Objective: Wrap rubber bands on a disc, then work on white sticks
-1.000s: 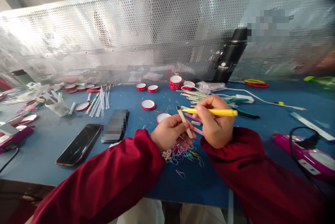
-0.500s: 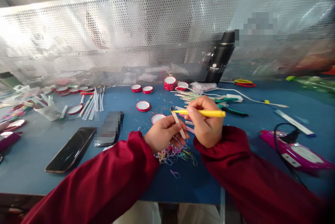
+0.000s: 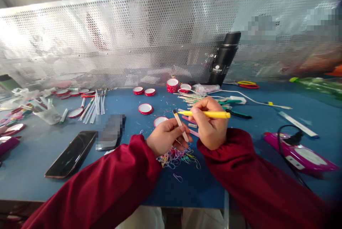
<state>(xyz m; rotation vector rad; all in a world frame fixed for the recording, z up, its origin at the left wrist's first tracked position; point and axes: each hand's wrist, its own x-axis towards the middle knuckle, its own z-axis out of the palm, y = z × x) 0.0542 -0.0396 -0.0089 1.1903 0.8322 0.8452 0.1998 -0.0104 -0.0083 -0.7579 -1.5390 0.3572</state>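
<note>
Between the thumb and fingers of my left hand (image 3: 165, 136) is a pale flat wooden stick (image 3: 181, 128), tilted, its upper end dark. My right hand (image 3: 211, 123) grips a yellow marker pen (image 3: 213, 114) like a writing tool. The pen's tip points left, close beside the dark end of the stick. Below my left hand lies a heap of thin coloured elastic loops (image 3: 173, 158), partly hidden by the fingers. A round red-rimmed white lid (image 3: 159, 121) sits just behind my left hand, partly covered by it.
Two phones (image 3: 71, 154) lie left of my arms. More red-rimmed lids (image 3: 145, 108), a cup of markers (image 3: 48, 115) and clear sticks (image 3: 92, 110) are further back. Teal-handled pliers (image 3: 236, 113), a black flask (image 3: 224, 57) and a magenta power strip (image 3: 301, 154) are on the right.
The pen tip has moved slightly right, off the end of the stick. More of the stick's upper end looks dark now. Both hands keep their grips.
</note>
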